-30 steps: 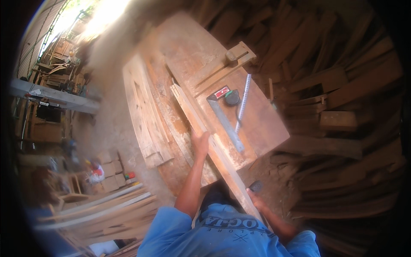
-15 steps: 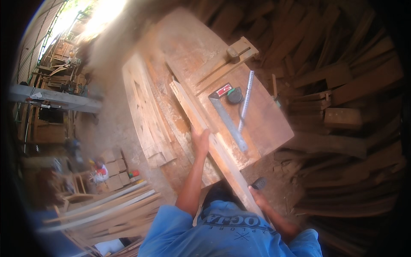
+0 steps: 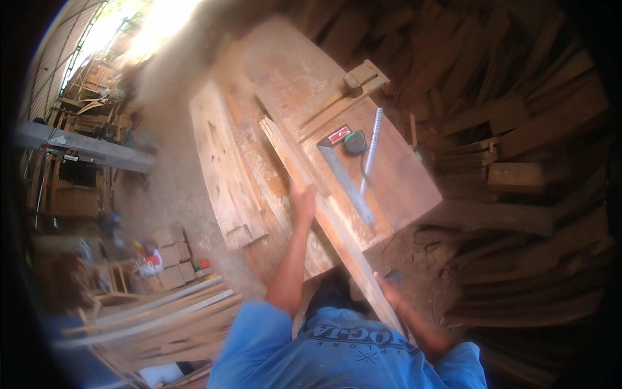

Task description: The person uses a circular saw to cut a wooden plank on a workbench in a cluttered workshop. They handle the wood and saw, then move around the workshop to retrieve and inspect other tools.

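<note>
Plank (image 3: 348, 247) slants over tabletop (image 3: 411, 185), overhanging near edge; left grip (image 3: 302, 202) holding its middle, right grip (image 3: 390, 295) its near end, past edge. Bare tabletop at right corner. Square (image 3: 346, 185), tape measure (image 3: 355, 144), slotted wooden fixture (image 3: 334, 109) crowd right side; boards (image 3: 223, 172) left. Hold nearly unchanged since half a second ago.

shirt (image 3: 291, 356): blue | sleeves (image 3: 256, 324): short | chest print (image 3: 353, 332): dark lettering, crossed-lines mark (image 3: 367, 358)
</note>
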Demonstrator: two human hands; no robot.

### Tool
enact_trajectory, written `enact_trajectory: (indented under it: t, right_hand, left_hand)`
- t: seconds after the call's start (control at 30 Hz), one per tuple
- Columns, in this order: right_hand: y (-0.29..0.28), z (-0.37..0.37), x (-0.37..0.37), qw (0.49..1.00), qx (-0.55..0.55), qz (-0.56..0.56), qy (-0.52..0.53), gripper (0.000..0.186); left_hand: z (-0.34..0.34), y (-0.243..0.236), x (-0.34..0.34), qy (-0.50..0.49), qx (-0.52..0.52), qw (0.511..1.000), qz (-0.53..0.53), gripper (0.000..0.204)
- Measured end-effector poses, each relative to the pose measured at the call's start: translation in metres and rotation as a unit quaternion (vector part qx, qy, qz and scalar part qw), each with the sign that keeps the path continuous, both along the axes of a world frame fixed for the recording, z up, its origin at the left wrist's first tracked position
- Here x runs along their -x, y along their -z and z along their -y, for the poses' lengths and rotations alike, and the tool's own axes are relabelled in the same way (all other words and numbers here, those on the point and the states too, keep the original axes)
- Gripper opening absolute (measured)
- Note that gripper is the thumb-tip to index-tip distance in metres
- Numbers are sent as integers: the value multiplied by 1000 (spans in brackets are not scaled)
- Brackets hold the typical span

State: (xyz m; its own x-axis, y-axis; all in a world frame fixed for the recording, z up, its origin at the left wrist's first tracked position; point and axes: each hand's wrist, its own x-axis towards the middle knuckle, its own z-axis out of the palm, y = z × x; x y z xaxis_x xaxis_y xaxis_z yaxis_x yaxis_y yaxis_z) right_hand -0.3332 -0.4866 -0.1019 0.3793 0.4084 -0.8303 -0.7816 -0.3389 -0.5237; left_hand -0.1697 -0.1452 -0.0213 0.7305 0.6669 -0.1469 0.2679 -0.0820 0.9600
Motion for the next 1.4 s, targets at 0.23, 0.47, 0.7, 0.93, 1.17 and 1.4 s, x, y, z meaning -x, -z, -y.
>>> enact_trajectory:
  t: [0.23, 0.47, 0.7, 0.93, 1.17, 1.4]
  right_hand:
    - [-9, 0, -1, 998, -62, -17, 22, 85]
    - [-53, 27, 12, 998, -61, 2, -11, 87]
    - [-29, 117, 96, 997, -70, -30, -9, 81]
    - [-60, 221, 156, 990, 93, 16, -106, 84]
    - [-87, 279, 162, 946, 184, 219, -155, 72]
    - [-153, 285, 210, 831, 336, 435, -82, 49]
  left_hand:
    - [-1, 6, -1, -11, -13, 998, 59, 63]
    - [24, 4, 18, -20, -33, 999, 36, 63]
    - [121, -11, 102, -4, -41, 998, -38, 67]
    - [206, -8, 224, -16, 72, 988, -136, 61]
    - [226, 42, 268, -114, 512, 849, 59, 88]
    - [254, 6, 291, -125, 557, 812, 122, 104]
